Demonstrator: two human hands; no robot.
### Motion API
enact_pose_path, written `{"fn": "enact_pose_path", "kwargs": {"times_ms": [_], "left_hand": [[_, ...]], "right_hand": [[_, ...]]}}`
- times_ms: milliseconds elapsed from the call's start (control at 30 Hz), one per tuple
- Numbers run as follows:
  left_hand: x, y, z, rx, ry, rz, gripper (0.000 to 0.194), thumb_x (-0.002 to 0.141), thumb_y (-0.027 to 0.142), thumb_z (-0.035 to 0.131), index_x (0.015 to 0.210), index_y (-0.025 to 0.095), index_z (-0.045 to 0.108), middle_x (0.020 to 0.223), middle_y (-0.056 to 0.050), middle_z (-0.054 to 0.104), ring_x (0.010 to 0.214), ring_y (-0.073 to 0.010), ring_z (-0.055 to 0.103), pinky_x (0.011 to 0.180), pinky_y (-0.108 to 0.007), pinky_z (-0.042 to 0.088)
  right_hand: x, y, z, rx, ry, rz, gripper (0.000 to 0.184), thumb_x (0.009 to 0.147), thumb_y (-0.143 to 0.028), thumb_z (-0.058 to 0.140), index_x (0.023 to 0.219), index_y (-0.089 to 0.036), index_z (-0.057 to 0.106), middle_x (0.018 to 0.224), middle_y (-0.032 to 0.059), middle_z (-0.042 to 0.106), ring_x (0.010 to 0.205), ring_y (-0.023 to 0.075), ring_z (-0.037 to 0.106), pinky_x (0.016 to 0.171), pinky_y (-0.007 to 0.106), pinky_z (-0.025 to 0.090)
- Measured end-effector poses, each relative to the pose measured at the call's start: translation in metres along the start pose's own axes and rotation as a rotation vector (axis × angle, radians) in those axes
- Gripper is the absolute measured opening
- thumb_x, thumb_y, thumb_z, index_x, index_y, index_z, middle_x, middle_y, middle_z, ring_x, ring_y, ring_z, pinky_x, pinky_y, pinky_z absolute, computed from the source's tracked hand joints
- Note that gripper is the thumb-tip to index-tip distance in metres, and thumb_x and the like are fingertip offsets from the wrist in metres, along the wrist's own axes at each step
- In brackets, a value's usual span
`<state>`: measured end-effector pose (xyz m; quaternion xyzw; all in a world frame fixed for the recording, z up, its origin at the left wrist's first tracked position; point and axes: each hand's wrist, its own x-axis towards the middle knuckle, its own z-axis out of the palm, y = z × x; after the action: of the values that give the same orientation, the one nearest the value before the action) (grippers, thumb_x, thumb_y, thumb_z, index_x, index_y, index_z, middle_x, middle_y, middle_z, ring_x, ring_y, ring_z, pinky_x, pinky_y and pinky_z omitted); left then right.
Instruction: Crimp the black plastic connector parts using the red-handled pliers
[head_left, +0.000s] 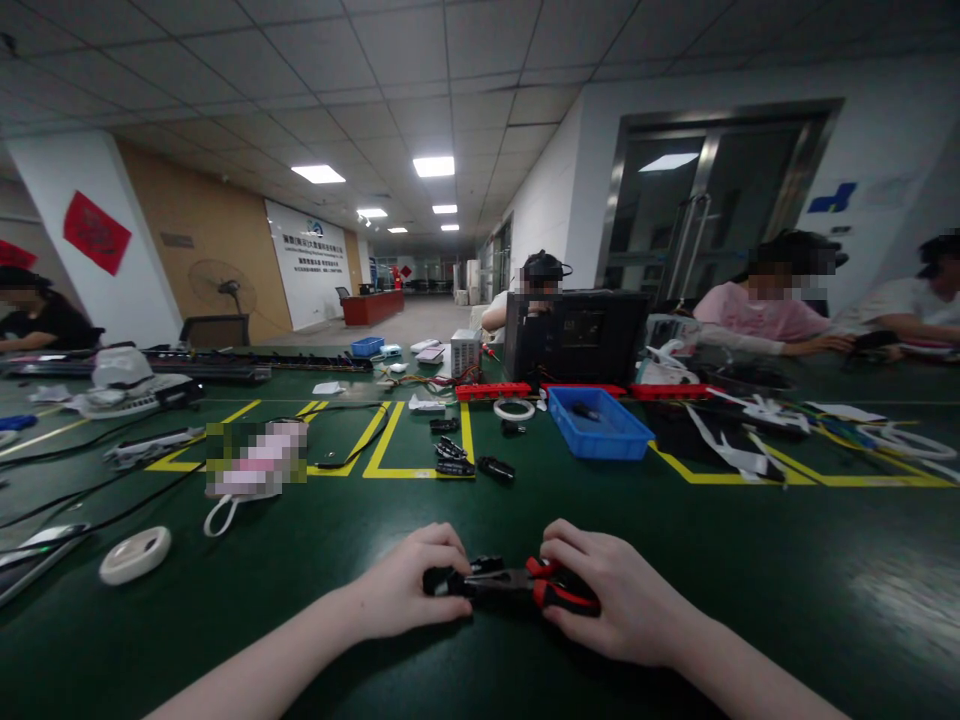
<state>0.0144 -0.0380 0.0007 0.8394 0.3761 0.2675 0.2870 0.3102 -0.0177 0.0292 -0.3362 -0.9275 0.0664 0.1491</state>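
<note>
Needle-nose pliers point(513, 580) with red and black handles lie in my right hand point(622, 592), its fingers closed round the grips. Their jaws point left and meet a small black part point(444, 582). My left hand point(412, 585) pinches that part between thumb and fingers; its exact kind is too dark to make out. Just behind the jaws shows another dark piece point(487, 564), partly hidden. Farther up the green table point(330, 560), several similar black pieces point(454, 462) lie around a yellow tape corner.
A blue bin point(611, 446) with a dark item inside stands ahead. White tape rolls point(514, 409), a red power strip point(493, 391) and a black computer case point(577, 335) are behind. At left lie cables, a pink pouch point(262, 460) and a white ring point(135, 555). Other people sit around the table.
</note>
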Motion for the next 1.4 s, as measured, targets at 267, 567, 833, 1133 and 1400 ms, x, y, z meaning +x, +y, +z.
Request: {"fn": "enact_pose_path", "kwargs": {"times_ms": [267, 567, 833, 1133, 1400], "left_hand": [[0.000, 0.002, -0.001, -0.008, 0.006, 0.003, 0.019, 0.082, 0.029, 0.078, 0.098, 0.019, 0.072, 0.102, -0.005, 0.063, 0.097, -0.0202, 0.060, 0.088, -0.033, 0.046], [-0.001, 0.001, -0.005, -0.005, -0.025, -0.003, 0.022, 0.083, 0.032, 0.078, 0.101, 0.020, 0.073, 0.105, -0.005, 0.062, 0.099, -0.0211, 0.060, 0.089, -0.034, 0.047], [-0.004, -0.003, -0.010, -0.042, -0.028, 0.018, 0.020, 0.084, 0.029, 0.076, 0.100, 0.019, 0.072, 0.107, -0.005, 0.061, 0.100, -0.0211, 0.061, 0.091, -0.034, 0.049], [-0.003, -0.007, -0.009, 0.000, 0.007, 0.103, 0.011, 0.091, 0.025, 0.064, 0.096, 0.016, 0.070, 0.105, -0.007, 0.061, 0.098, -0.0201, 0.062, 0.092, -0.034, 0.050], [-0.003, -0.009, -0.010, 0.013, 0.000, 0.124, 0.010, 0.088, 0.018, 0.064, 0.097, 0.016, 0.068, 0.106, -0.007, 0.060, 0.102, -0.0216, 0.061, 0.095, -0.034, 0.048]], "right_hand": [[0.001, 0.008, -0.004, -0.032, -0.010, -0.043, 0.033, 0.080, -0.039, 0.067, 0.108, -0.021, 0.062, 0.112, 0.0078, 0.062, 0.084, 0.0191, 0.063, 0.072, 0.031, 0.048], [0.004, 0.000, 0.001, -0.065, 0.008, -0.028, 0.031, 0.081, -0.039, 0.066, 0.106, -0.020, 0.063, 0.100, 0.0067, 0.064, 0.078, 0.0189, 0.062, 0.067, 0.031, 0.047], [0.006, -0.010, 0.008, -0.102, 0.036, -0.023, 0.031, 0.082, -0.039, 0.063, 0.107, -0.019, 0.062, 0.100, 0.0072, 0.064, 0.079, 0.0184, 0.063, 0.066, 0.030, 0.047], [0.008, 0.004, 0.020, -0.180, 0.108, -0.096, 0.036, 0.084, -0.042, 0.062, 0.113, -0.021, 0.062, 0.106, 0.0095, 0.066, 0.082, 0.0212, 0.065, 0.070, 0.034, 0.051], [0.009, 0.012, 0.017, -0.288, 0.194, -0.212, 0.041, 0.085, -0.040, 0.063, 0.120, -0.019, 0.062, 0.114, 0.0133, 0.066, 0.092, 0.0258, 0.066, 0.077, 0.040, 0.055]]}}
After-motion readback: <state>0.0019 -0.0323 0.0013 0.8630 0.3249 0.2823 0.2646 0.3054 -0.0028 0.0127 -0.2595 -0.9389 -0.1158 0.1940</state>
